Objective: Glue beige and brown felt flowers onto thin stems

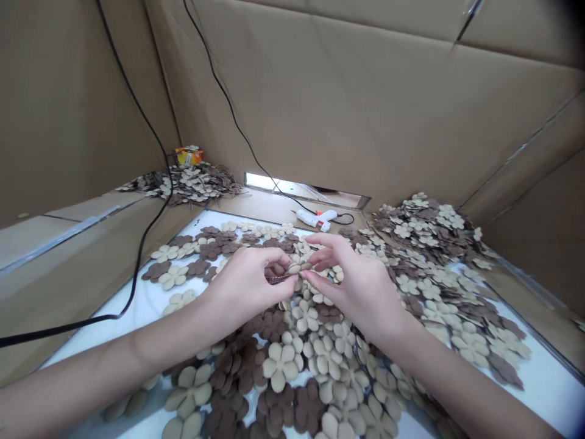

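Both hands meet over the middle of the white board, above many cream and brown flower shapes. My left hand is closed, thumb and fingers pinching a small flower piece with a thin, stem-like strip running back under the fingers. From the other side, my right hand has its thumb and fingertips at that same piece, curled round its right edge. Loose cream flowers and brown flowers lie heaped beneath and in front of the hands.
A white and red glue gun lies behind the hands, its black cable running up the cardboard wall. Flower heaps stand at back left and right. An orange-yellow box sits at back left. Another black cable crosses the left side.
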A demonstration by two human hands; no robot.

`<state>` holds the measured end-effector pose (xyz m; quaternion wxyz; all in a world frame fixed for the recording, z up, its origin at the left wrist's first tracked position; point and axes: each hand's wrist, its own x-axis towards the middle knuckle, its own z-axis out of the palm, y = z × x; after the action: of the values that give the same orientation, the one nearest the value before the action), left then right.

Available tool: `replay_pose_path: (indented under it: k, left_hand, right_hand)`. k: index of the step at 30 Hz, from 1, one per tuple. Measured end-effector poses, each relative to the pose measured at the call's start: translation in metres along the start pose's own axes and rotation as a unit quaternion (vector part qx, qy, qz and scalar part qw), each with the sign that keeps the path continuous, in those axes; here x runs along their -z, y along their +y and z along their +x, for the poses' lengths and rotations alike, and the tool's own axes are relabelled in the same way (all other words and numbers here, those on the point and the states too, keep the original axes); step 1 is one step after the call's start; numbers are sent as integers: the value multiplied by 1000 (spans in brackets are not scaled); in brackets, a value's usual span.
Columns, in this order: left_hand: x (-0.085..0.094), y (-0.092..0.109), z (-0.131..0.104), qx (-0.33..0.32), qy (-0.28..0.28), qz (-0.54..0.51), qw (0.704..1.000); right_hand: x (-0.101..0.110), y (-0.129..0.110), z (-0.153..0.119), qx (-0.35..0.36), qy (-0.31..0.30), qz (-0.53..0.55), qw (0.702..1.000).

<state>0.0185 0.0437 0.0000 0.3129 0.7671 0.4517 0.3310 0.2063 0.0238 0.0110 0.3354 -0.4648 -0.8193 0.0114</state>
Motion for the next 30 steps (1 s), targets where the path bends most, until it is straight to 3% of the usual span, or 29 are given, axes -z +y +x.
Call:
replay_pose_path:
  k: [7, 30]
  left_hand:
    - [1, 1, -1, 1, -8, -5, 1000]
    - [-1, -3, -2, 11, -14, -32, 999]
  right_hand:
    - [1, 0, 2, -55, -36, 53, 996]
    - [-3, 6, 5, -103, -58, 223, 968]
